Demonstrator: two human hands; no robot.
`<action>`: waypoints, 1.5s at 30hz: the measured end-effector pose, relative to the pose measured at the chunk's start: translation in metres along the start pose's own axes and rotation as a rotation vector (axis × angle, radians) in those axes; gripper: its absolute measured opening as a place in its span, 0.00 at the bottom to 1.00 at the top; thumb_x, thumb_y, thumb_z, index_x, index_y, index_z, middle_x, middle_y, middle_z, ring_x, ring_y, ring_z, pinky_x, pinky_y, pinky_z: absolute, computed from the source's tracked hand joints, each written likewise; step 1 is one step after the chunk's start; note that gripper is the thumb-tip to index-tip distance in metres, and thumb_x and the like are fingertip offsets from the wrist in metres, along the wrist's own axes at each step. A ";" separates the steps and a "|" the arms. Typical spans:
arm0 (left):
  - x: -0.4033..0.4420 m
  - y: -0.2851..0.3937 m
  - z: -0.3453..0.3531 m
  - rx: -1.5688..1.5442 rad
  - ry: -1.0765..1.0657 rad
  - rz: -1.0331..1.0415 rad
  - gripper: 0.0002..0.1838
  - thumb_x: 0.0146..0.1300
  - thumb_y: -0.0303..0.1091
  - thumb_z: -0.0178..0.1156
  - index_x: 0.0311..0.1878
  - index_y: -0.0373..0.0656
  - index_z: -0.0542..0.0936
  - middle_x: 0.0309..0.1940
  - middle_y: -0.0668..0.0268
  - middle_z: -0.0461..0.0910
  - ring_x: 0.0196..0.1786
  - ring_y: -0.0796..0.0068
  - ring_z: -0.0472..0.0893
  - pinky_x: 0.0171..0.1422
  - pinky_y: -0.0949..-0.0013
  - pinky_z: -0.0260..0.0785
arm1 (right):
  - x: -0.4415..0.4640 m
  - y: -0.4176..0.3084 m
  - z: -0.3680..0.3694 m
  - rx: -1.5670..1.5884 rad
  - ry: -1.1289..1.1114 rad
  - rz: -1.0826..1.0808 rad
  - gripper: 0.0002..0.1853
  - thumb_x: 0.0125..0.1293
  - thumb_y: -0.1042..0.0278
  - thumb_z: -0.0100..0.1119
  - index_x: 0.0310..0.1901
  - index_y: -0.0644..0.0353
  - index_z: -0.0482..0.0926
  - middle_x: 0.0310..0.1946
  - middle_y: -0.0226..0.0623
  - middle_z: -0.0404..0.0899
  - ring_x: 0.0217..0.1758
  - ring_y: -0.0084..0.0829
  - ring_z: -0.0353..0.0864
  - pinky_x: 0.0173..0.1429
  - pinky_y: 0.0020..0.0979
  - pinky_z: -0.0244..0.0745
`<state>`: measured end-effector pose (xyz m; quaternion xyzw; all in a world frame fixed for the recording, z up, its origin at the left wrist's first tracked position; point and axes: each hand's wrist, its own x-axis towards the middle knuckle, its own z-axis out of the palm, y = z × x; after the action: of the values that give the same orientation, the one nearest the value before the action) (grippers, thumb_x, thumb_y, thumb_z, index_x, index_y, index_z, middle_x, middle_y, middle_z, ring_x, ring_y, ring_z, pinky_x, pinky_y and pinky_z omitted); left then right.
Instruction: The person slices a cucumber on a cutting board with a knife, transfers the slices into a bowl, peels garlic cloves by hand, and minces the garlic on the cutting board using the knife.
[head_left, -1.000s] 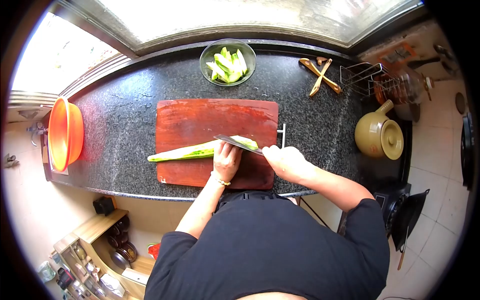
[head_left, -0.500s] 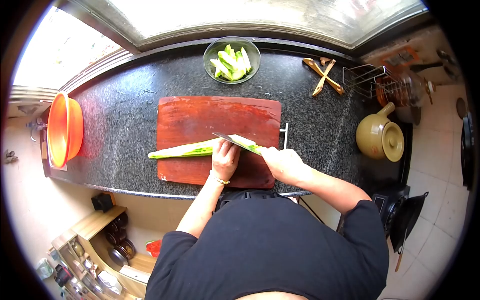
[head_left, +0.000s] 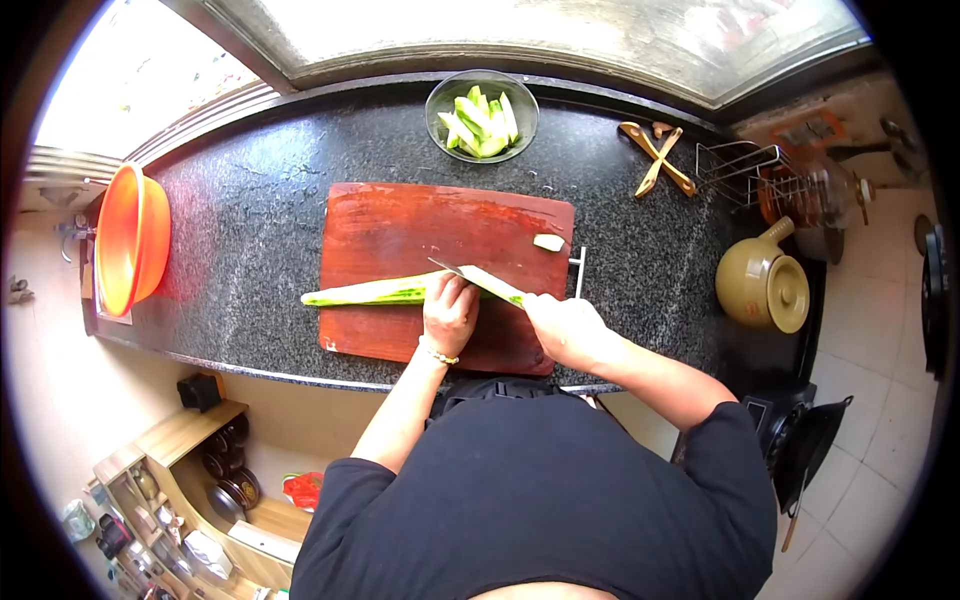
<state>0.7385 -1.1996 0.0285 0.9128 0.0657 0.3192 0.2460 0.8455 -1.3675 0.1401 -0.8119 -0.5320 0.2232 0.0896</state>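
Observation:
A long, slim pale-green gourd (head_left: 375, 291) lies across the red-brown cutting board (head_left: 390, 220), its tapered end past the board's left edge. The fingers of my left hand (head_left: 451, 315) are curled on it, pressing it down near its right end. My right hand (head_left: 565, 330) is closed round the handle of a knife (head_left: 449, 267), whose blade slants across the gourd just right of my left fingers. A pale strip of gourd (head_left: 492, 284) lies along the blade. One cut piece (head_left: 549, 242) rests at the board's upper right. My fingers hide part of the cut.
A glass bowl (head_left: 436, 125) of pale-green pieces stands behind the board. An orange basin (head_left: 150, 240) sits at the left. On the right are crossed wooden utensils (head_left: 657, 160), a wire rack (head_left: 740, 172) and a tan lidded pot (head_left: 745, 285). A window runs along the back.
A cut piece now lies at the board's upper right, where none showed before. Both hands keep nearly the same places on gourd and knife. The view has shifted slightly.

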 end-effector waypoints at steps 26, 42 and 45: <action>-0.004 -0.008 -0.015 0.021 0.028 -0.013 0.08 0.46 0.21 0.63 0.31 0.40 0.79 0.34 0.62 0.77 0.42 0.59 0.77 0.46 0.61 0.70 | 0.011 -0.022 0.001 0.058 -0.073 0.068 0.09 0.57 0.76 0.50 0.40 0.65 0.70 0.30 0.50 0.78 0.29 0.46 0.83 0.34 0.42 0.78; -0.012 -0.017 -0.027 0.101 0.015 0.000 0.10 0.44 0.24 0.60 0.34 0.41 0.78 0.36 0.62 0.78 0.42 0.60 0.77 0.46 0.60 0.71 | 0.029 -0.034 0.023 0.025 -0.008 0.059 0.08 0.57 0.75 0.49 0.39 0.65 0.72 0.29 0.50 0.80 0.29 0.47 0.83 0.33 0.44 0.79; -0.008 -0.017 -0.032 0.111 0.034 0.015 0.10 0.44 0.24 0.60 0.33 0.42 0.79 0.35 0.63 0.78 0.42 0.61 0.77 0.45 0.61 0.70 | 0.046 -0.026 0.045 0.049 0.084 0.037 0.06 0.57 0.75 0.49 0.36 0.64 0.73 0.26 0.49 0.80 0.28 0.47 0.83 0.32 0.43 0.78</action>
<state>0.7130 -1.1744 0.0375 0.9200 0.0804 0.3324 0.1915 0.8184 -1.3191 0.0981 -0.8277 -0.5070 0.2038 0.1276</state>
